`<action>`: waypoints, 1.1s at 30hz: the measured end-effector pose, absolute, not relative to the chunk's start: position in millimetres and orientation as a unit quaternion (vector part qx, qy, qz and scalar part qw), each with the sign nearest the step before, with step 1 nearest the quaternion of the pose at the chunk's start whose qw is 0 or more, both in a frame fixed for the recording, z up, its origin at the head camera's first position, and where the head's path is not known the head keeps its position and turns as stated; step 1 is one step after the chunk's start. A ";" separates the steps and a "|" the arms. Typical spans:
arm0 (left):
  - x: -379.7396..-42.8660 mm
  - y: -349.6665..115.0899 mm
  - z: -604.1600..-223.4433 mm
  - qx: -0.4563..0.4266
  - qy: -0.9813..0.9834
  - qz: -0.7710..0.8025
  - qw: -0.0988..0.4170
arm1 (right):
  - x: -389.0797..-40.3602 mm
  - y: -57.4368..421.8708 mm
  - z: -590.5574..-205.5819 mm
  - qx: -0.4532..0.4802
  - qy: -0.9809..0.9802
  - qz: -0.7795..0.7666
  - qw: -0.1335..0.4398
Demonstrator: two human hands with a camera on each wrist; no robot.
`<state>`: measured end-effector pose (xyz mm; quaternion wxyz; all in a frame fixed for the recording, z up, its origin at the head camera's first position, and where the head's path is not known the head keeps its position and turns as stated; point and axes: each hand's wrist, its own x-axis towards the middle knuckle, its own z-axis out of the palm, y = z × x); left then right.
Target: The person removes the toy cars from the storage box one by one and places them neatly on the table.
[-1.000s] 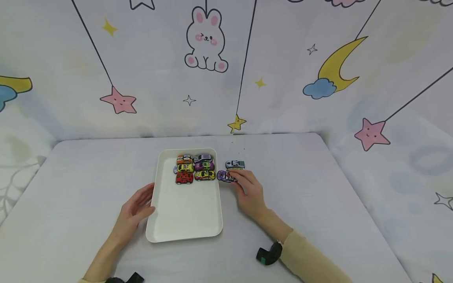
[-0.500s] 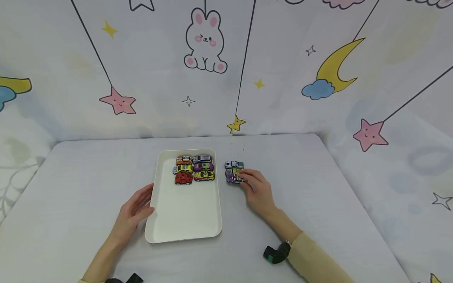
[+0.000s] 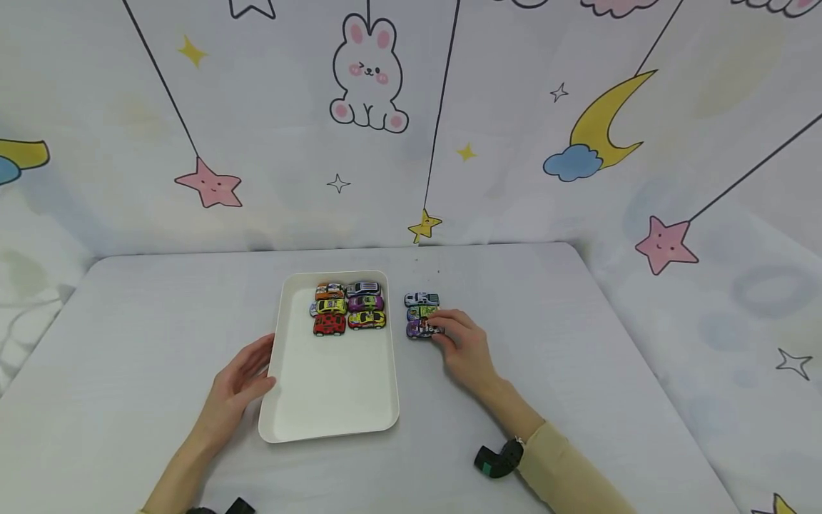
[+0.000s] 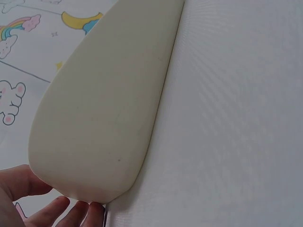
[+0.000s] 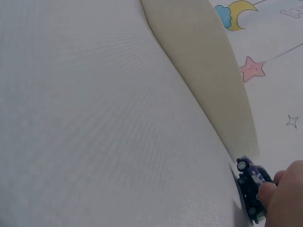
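The right hand grasps the purple car between thumb and fingers, just beyond the right wall of the tray. The car's long axis runs across the tray's width, so one end points at that wall, with a narrow strip of tabletop between. The tray thus lies to the left of this hand, and the car sits at its fingertips on the tray side. Whether the car's wheels bear on the tabletop, I cannot tell.

On the far side of the purple car, also outside the tray's right wall, stand the green car and then the silver car, lined up parallel to it.

The left hand is the farther one from the purple car: it rests at the tray's left wall, fingers relaxed, fingertips touching the outside.

Inside the tray, at its far end, six cars sit close together in two columns: orange car, lime car and red car; grey car, magenta car and yellow car.
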<state>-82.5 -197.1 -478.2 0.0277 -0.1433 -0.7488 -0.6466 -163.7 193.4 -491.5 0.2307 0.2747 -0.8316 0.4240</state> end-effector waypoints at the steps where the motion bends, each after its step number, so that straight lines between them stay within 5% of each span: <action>1: -82.4 -197.0 -478.3 -0.143 -0.749 -0.646 0.028 | -163.6 193.3 -491.5 0.274 -0.834 0.420 0.231; 33: -82.3 -196.7 -476.3 -0.148 -0.742 -0.653 0.031 | -166.4 191.6 -493.7 0.244 -0.850 0.403 0.238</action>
